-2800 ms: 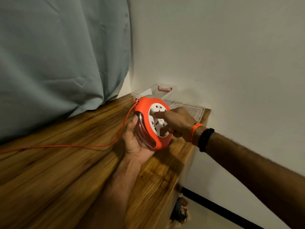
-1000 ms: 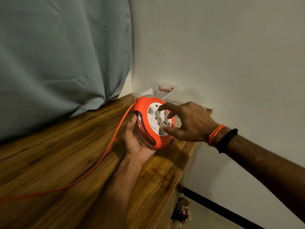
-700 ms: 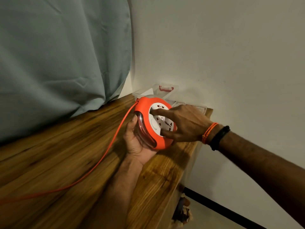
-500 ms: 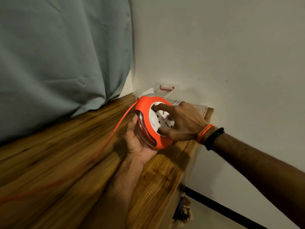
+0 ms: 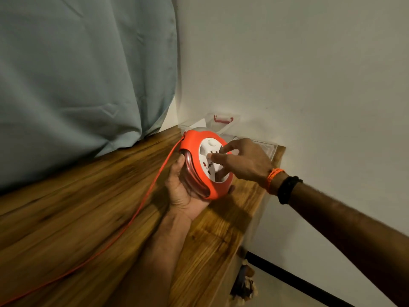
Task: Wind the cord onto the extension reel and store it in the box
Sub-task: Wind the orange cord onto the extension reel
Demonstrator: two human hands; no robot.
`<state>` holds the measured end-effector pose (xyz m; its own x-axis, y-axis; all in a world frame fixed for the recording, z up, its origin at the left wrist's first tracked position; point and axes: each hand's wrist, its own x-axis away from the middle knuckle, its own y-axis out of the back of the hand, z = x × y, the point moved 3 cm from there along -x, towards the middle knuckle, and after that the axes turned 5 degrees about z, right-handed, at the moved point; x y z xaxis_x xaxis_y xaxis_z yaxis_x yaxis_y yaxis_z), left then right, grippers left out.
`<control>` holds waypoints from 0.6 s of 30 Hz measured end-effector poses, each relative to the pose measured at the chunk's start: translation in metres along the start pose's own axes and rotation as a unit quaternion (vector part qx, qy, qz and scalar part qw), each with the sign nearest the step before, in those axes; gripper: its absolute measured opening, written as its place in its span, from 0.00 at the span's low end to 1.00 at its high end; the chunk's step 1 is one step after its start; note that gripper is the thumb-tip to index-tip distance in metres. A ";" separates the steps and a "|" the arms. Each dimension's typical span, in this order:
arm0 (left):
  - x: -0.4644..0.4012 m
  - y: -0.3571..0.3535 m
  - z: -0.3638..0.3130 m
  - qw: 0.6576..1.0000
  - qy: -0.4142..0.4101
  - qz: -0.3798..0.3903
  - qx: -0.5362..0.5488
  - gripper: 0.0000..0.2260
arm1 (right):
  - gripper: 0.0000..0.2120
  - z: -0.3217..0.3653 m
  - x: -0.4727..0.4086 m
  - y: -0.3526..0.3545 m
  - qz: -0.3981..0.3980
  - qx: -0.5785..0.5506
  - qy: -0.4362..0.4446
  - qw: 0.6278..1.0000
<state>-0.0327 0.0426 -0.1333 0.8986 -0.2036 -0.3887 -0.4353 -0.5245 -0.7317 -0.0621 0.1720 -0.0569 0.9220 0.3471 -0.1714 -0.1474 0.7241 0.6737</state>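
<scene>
I hold one reel (image 5: 204, 167) in my left hand (image 5: 183, 191): the palm is under its lower rim, the thumb lies along the clear side window, the other fingers curl behind it where I cannot see them. The reel stands on its edge, the white socket face turned to my right hand (image 5: 241, 160). This hand has its fingers bent on the white face, the fingertips (image 5: 215, 158) touching it near the sockets, the thumb low at the rim; if they pinch a knob I cannot tell, the fingers are blurred. One orange cord (image 5: 141, 207) leaves the top of the reel on the side away from my right hand, runs down past my left thumb and goes across the table (image 5: 66, 218) to the lower left corner of the view. Behind the reel, in the corner of the wall (image 5: 287, 74), stands one clear box (image 5: 221, 122) with a red latch, and one clear lid (image 5: 263, 147) lies flat just behind my right hand. On my right wrist are two bands (image 5: 281, 182), one orange and one black. The table edge runs just under my right hand, beyond it the surface drops to the floor. On the left of my grip there is wide wood up to one curtain (image 5: 77, 74).
</scene>
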 end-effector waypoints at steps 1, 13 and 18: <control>0.000 0.000 0.000 1.000 0.000 -0.005 -0.002 0.32 | 0.23 0.002 0.005 0.004 -0.021 0.058 0.028 0.998; -0.003 0.004 0.001 1.000 -0.005 -0.017 -0.006 0.35 | 0.29 0.002 0.015 0.013 -0.024 0.386 0.355 0.851; -0.001 0.002 0.001 1.000 -0.018 -0.015 0.008 0.33 | 0.29 0.002 0.006 0.007 -0.016 0.416 0.364 0.833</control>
<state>-0.0348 0.0430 -0.1350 0.9085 -0.1582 -0.3868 -0.4100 -0.5169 -0.7515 -0.0570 0.1782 -0.0516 0.4153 0.8245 -0.3845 0.4513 0.1802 0.8740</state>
